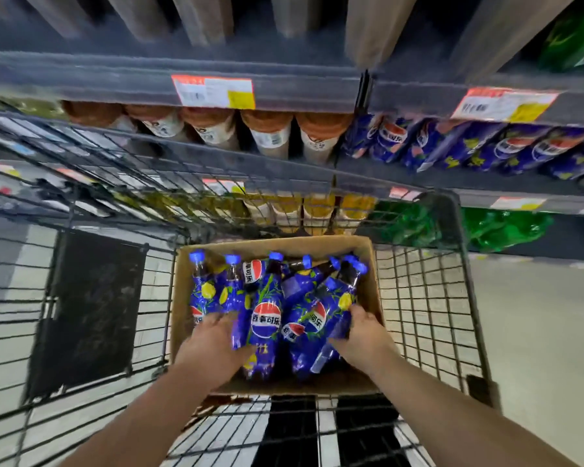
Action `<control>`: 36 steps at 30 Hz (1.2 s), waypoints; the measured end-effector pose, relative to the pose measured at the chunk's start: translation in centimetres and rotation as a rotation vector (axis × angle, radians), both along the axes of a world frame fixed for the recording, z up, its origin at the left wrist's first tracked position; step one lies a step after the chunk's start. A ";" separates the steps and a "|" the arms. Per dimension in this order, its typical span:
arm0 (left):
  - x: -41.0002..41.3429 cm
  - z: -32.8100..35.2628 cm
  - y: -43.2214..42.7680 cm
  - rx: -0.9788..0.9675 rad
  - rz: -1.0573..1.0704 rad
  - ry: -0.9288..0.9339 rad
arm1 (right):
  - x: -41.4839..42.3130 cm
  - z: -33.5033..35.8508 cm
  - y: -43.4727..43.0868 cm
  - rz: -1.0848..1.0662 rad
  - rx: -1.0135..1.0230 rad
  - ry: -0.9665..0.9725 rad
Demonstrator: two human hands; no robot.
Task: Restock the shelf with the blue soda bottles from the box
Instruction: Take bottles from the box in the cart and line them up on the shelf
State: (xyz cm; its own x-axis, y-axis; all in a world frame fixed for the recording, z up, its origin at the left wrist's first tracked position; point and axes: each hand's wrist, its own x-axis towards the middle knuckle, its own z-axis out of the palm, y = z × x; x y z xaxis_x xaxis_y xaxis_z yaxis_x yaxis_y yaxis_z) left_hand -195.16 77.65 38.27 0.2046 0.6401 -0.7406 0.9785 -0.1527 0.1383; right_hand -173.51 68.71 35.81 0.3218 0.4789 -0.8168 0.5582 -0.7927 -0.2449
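A cardboard box (373, 284) sits in a wire cart and holds several blue soda bottles (265, 318) with blue caps, lying with their caps pointing away from me. My left hand (213, 345) reaches into the box and closes around the bottom of a bottle on the left side. My right hand (363, 335) grips the lower end of a blue bottle (324, 315) on the right side. A row of matching blue bottles (469, 146) stands on the shelf at the upper right.
The black wire cart (429, 298) surrounds the box, its high rim against the shelves. Brown-capped bottles (270, 133) fill the shelf's left part, yellow bottles (317, 205) and green bottles (499, 227) the shelf below. Price tags (213, 91) line the shelf edges.
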 end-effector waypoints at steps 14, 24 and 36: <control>0.6 -8.2 -1.0 -0.193 0.418 -0.155 | -3.1 -5.9 0.8 -0.822 0.132 0.081; 5.1 -8.6 -2.6 -0.024 0.424 0.115 | 0.2 -0.6 -1.4 -0.766 0.353 0.127; 5.6 -6.9 -4.0 -0.114 0.730 -0.215 | 0.7 1.7 -3.5 -0.829 0.393 0.175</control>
State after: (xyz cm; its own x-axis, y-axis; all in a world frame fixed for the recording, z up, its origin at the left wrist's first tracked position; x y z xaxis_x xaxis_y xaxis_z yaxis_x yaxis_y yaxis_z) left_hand -189.52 73.61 31.35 -0.0935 0.5903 -0.8017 0.7755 0.5482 0.3132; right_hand -172.82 65.19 37.50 0.5721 0.4036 -0.7140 -0.2193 -0.7636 -0.6073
